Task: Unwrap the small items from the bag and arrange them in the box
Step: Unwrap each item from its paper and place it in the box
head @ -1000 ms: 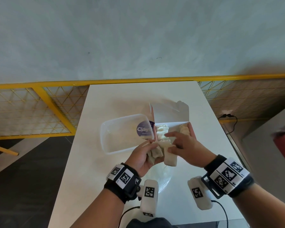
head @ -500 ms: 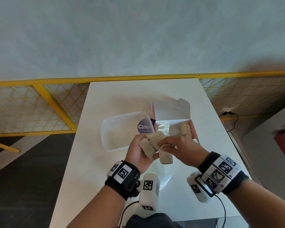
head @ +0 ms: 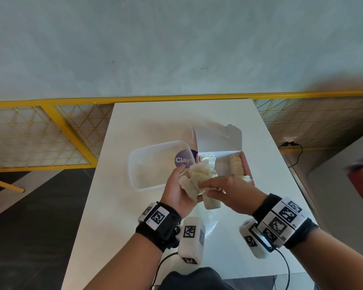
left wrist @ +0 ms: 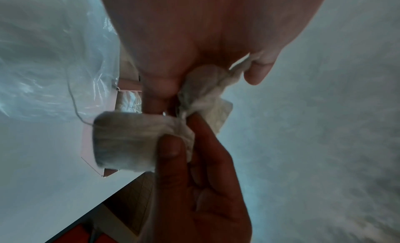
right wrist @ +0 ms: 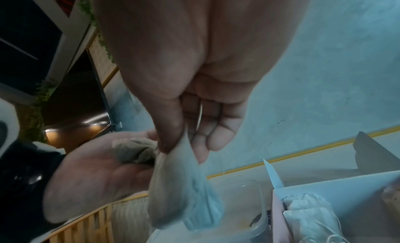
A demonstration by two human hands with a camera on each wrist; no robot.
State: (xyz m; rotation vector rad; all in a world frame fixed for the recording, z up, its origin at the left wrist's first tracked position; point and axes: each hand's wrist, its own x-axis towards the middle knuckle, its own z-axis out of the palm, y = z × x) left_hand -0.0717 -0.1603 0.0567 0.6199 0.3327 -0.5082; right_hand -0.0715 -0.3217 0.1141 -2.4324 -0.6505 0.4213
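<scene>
My left hand (head: pixel 183 182) cups a bunch of small beige cloth pouches (head: pixel 199 174) just in front of the open pink-and-white box (head: pixel 247 164). My right hand (head: pixel 208 188) pinches the top of one pouch (head: pixel 211 203), which hangs beside the bunch. In the right wrist view, thumb and fingers (right wrist: pixel 173 127) squeeze that pouch (right wrist: pixel 184 186), and other pouches (right wrist: pixel 134 152) lie in the left palm. The left wrist view shows the pinched pouch (left wrist: pixel 125 140) with a thread trailing from it. Pouches (head: pixel 206 160) and a brown roll (head: pixel 237 166) lie in the box.
A clear plastic tub (head: pixel 155 164) with a purple label stands left of the box. A crumpled clear plastic bag (head: pixel 212 221) lies on the white table (head: pixel 117 206) under my hands. Yellow mesh railing (head: pixel 50 135) runs behind the table.
Both hands have lifted slightly from the box front. The right hand has drawn one pouch away from the bunch in the left hand, and the bunch has spread open.
</scene>
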